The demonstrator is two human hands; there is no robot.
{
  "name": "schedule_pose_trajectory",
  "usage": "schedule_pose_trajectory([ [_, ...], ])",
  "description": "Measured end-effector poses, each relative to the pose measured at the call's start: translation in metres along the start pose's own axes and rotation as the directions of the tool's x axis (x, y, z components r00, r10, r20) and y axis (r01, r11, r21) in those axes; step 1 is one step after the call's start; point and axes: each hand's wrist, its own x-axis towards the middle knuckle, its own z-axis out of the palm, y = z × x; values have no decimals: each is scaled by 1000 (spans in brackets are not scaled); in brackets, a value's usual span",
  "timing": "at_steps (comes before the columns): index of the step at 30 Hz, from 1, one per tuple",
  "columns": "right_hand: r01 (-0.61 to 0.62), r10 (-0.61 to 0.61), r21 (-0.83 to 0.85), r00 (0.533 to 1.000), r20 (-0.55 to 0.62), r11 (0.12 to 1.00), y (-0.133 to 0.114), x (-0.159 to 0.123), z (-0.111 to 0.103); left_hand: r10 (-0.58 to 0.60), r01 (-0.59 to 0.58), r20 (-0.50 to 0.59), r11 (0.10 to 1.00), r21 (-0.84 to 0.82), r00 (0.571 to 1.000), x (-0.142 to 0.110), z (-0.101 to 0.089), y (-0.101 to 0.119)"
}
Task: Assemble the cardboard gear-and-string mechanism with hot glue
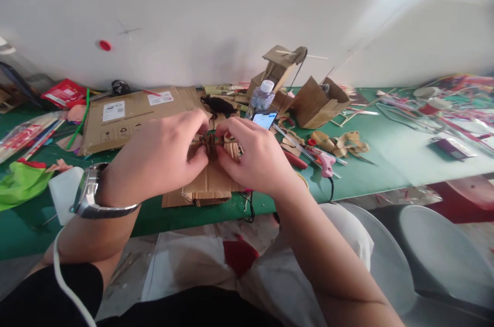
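My left hand point(162, 157) and my right hand point(254, 154) meet over the table, fingers curled in. Between their fingertips is a small brown piece of corrugated cardboard point(210, 145), pinched from both sides. Its exact shape is partly covered by my fingers. Right below it lies a stack of cardboard pieces point(208, 185) near the table's front edge. Past my right hand are a phone point(264, 119) with a lit screen and a clear bottle point(263, 95) with a white cap.
A flat cardboard box point(135, 116) lies behind my left hand. Right of my hands are a pink glue gun point(326, 162) with a cord, a brown paper bag point(320, 103) and cardboard scraps. Sticks and straws cover the green table point(393, 147) at far right. Stools point(432, 244) stand below.
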Motion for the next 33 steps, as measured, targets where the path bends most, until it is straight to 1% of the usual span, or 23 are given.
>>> schedule_pose_trajectory([
  [4,-67,67,-14,998,3,998,-4,2,2,7,-6,-65,1000,18,998,-1,2,1],
  [5,-84,84,-23,996,-2,996,-5,3,3,7,-6,-69,1000,24,998,-1,3,1],
  [7,-106,106,-48,994,-7,993,-6,3,4,0,2,-44,999,37,999,-1,4,3],
  [11,-89,91,-109,996,8,990,-7,4,5,-12,11,17,999,53,1000,1,5,4],
  [15,-84,85,-107,996,7,991,-7,4,5,-8,8,10,999,50,1000,2,4,3],
  [19,-75,74,-70,997,-15,995,-7,4,4,8,-8,-9,1000,-5,1000,2,2,-1],
  [22,-66,65,-57,998,-18,996,-6,4,4,17,-18,-4,998,-54,1000,3,1,-5],
  [26,-58,58,-48,998,-9,997,-4,5,4,13,-11,19,995,-103,1000,6,1,-7],
  [33,-47,48,-55,999,20,997,-1,7,4,30,-30,0,993,-112,1000,7,2,-6],
])
